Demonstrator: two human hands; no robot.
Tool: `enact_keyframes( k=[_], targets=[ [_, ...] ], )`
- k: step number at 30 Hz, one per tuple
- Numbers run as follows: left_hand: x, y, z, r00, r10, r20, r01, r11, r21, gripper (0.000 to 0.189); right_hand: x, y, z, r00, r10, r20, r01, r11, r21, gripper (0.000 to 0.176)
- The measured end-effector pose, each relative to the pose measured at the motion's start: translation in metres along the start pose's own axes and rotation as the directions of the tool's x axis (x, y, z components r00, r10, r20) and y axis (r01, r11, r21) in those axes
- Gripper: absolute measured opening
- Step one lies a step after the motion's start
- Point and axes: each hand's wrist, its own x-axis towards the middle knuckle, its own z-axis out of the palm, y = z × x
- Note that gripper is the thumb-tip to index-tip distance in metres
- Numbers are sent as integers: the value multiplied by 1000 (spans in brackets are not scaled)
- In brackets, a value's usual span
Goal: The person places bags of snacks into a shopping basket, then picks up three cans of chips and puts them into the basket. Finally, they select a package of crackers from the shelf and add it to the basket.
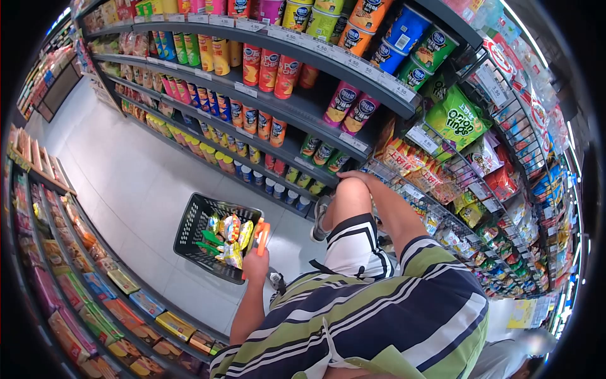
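Note:
My left hand [255, 263] is closed round the orange handle [262, 239] of a black shopping basket [189, 221]. Inside the basket lie yellow, red-and-white and green snack packets [232, 232]. Near the end of the chip-can shelf, my right hand [353, 175] rests at my bent knee [353, 189]; its fingers are partly hidden, and whether they hold anything cannot be made out. Small green cans [323, 153] stand on the shelf just beyond it.
Shelves of chip cans [268, 71] run across the front. Wire racks [442, 158] with snack bags, including green onion rings [456, 119], rise at the right. Boxed snacks [123, 309] fill the left shelves. Another person [505, 359] is partly visible at the lower right.

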Motion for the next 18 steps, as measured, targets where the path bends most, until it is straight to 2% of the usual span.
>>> enact_keyframes(
  k=[2, 6, 12, 18],
  targets=[
    [1, 0, 0, 1000, -4, 5, 4, 1000, -4, 41, -5, 11, 0, 993, -102, 60, 91, 984, 150, 52],
    [5, -4, 3, 1000, -17, 13, 17, 1000, -5, 43, 3, 28, 3, 963, -264, 49, 231, 909, 347, 45],
    [7, -7, 2, 999, 29, 18, -29, 1000, 4, 44, -29, 41, 17, 945, -328, 20, 287, 854, 434, 52],
    [11, -17, 12, 999, 39, 0, -39, 999, -17, 45, -46, 45, 25, 941, -338, 4, 312, 873, 375, 54]
  ],
)
